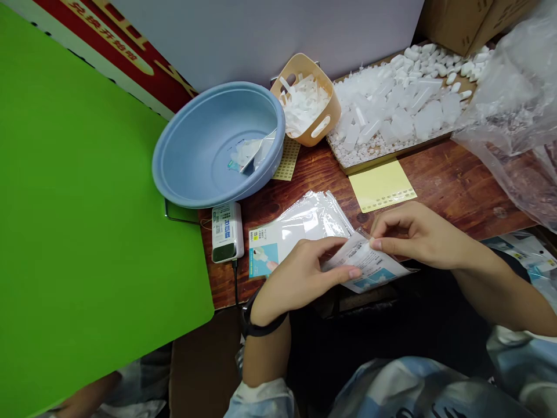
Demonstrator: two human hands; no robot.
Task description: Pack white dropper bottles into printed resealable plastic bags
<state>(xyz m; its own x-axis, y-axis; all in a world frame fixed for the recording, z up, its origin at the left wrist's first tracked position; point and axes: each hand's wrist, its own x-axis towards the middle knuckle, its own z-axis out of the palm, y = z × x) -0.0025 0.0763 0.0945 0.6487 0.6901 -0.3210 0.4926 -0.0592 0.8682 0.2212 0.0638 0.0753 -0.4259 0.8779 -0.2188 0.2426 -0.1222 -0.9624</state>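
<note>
A printed plastic packet [363,261] with small text and a blue picture hangs over the table's front edge, tilted, between my two hands. My left hand [311,270] grips its left side, thumb across the front and fingers behind. With thumb and forefinger, my right hand [407,232] pinches the packet's upper right edge. Just beyond my left hand lies a stack of similar flat packets [300,226], partly covered by that hand. What the packet contains is hidden.
A blue basin [187,139] holds a few packets. Beside it stand a tan basket [319,125] of white pieces and a shallow box [383,154] of white plastic parts. A yellow sticker sheet [383,183], a white device [227,232] and a green board [108,232] lie around.
</note>
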